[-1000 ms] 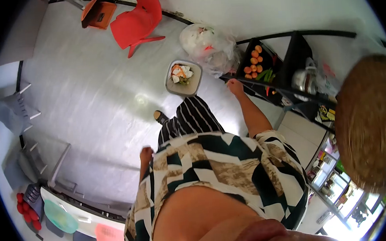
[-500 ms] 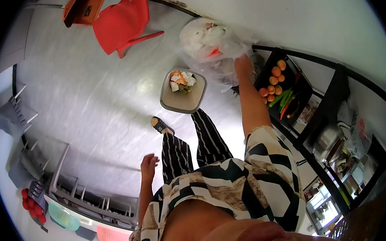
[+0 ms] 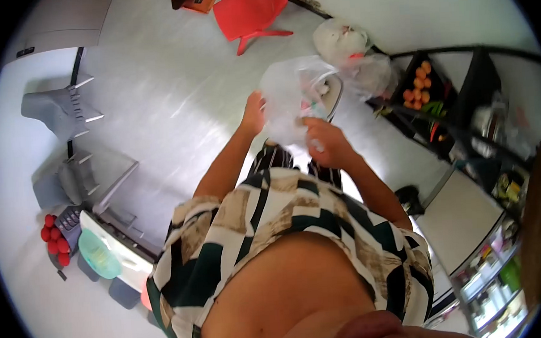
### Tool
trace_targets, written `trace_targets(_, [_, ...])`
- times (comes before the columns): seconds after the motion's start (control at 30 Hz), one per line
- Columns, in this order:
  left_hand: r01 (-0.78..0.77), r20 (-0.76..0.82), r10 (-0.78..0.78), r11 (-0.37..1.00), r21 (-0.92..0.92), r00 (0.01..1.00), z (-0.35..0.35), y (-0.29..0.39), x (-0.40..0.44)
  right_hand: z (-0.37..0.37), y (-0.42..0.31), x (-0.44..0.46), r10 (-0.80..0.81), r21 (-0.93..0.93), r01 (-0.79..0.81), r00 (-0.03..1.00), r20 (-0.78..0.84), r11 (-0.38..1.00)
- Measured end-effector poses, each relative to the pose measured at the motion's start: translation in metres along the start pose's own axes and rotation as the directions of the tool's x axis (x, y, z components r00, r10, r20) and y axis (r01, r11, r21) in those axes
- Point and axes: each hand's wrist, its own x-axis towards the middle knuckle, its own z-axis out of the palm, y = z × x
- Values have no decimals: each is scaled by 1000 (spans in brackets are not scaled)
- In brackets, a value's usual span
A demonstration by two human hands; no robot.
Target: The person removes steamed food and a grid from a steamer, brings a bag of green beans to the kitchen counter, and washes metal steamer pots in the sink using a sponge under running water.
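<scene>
A translucent white plastic bag [image 3: 283, 97] hangs between my two hands in front of my body. My left hand [image 3: 255, 113] is closed on the bag's left edge. On its lower right side, my right hand [image 3: 329, 142] grips the bag with curled fingers. Behind the bag stands a bin [image 3: 337, 97] with a grey rim and some waste in it, mostly covered by the plastic. I cannot tell whether the bag touches the bin.
Filled plastic bags [image 3: 340, 41] rest by the wall, near a red chair [image 3: 251, 12]. At the right, a black rack holds round orange produce [image 3: 418, 84] and green and red peppers [image 3: 434, 110]. Grey chairs [image 3: 56, 114] and a table with a turquoise item [image 3: 97, 251] are at the left.
My right hand has come back from the bags by the wall and now holds a plastic bag. My left hand has risen to grip it too. The view has shifted.
</scene>
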Motion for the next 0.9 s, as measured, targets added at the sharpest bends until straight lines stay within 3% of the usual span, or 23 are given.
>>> trace_targets(0.03, [19, 65, -24, 996, 81, 998, -8, 9, -12, 8, -20, -10, -31, -15, 29, 995, -97, 999])
trace_targets(0.1, [41, 204, -92, 969, 244, 975, -5, 39, -44, 37, -46, -56, 339, 228, -276, 887, -314, 934])
trace_targets(0.13, [44, 255, -107, 969, 241, 961, 1, 55, -62, 43, -56, -74, 516, 492, -317, 783, -347, 811])
trace_targets(0.17, [48, 305, -122, 970, 239, 945, 10, 73, -81, 55, -68, -89, 628, 760, -127, 658, -417, 638])
trace_targets(0.2, [47, 366, -134, 970, 236, 921, 24, 86, -95, 56, -67, -114, 622, 769, -29, 609, -493, 638])
trace_targets(0.23, [-3, 413, -104, 968, 251, 905, 35, 94, -108, 58, -84, -122, 669, 774, 14, 493, -556, 633])
trace_targets(0.3, [-126, 408, -55, 906, 403, 911, 55, 105, -134, 58, -116, -134, 737, 814, 251, 345, -581, 524])
trace_targets(0.33, [-188, 414, -28, 861, 472, 910, 62, 109, -142, 56, -125, -139, 759, 808, 434, 338, -556, 398])
trace_targets(0.37, [-195, 419, -113, 758, 622, 901, 63, 102, -142, 53, -132, -147, 772, 758, 599, 344, -534, 258])
trace_targets(0.4, [-110, 517, -247, 817, 566, 819, 70, 92, -148, 54, -124, -166, 720, 723, 669, 415, -556, 173])
trace_targets(0.47, [113, 679, -466, 861, 496, 567, 86, 65, -173, 56, -94, -214, 576, 651, 759, 537, -616, -10])
trace_targets(0.5, [79, 686, -474, 849, 523, 553, 104, 61, -211, 54, -95, -223, 581, 686, 610, 411, -703, 398])
trace_targets(0.53, [112, 728, -465, 871, 479, 505, 118, 50, -223, 52, -98, -230, 573, 635, 309, 275, -772, 708])
trace_targets(0.57, [150, 766, -453, 887, 436, 456, 129, 38, -235, 49, -105, -243, 601, 622, 674, 321, -732, 398])
trace_targets(0.6, [191, 801, -430, 903, 385, 416, 137, 27, -247, 46, -116, -255, 585, 481, 877, 396, -707, -12])
trace_targets(0.67, [-254, 865, -274, 880, 401, 419, 157, 12, -268, 54, -166, -278, 608, 495, 865, 352, -711, 78])
trace_targets(0.73, [-263, 848, -202, 893, 365, 490, 176, -5, -275, 57, -193, -304, 638, 477, 867, 289, -714, 141])
trace_targets(0.8, [145, 709, -301, 951, 273, 637, 200, -24, -280, 61, -208, -328, 495, 496, 827, 326, -805, 263])
trace_targets(0.83, [37, 709, -237, 958, 285, 664, 208, -36, -290, 63, -215, -341, 420, 496, 805, 347, -839, 325])
trace_targets(0.9, [-180, 708, -92, 937, 300, 700, 223, -66, -323, 71, -227, -368, 446, 535, 743, 351, -823, 402])
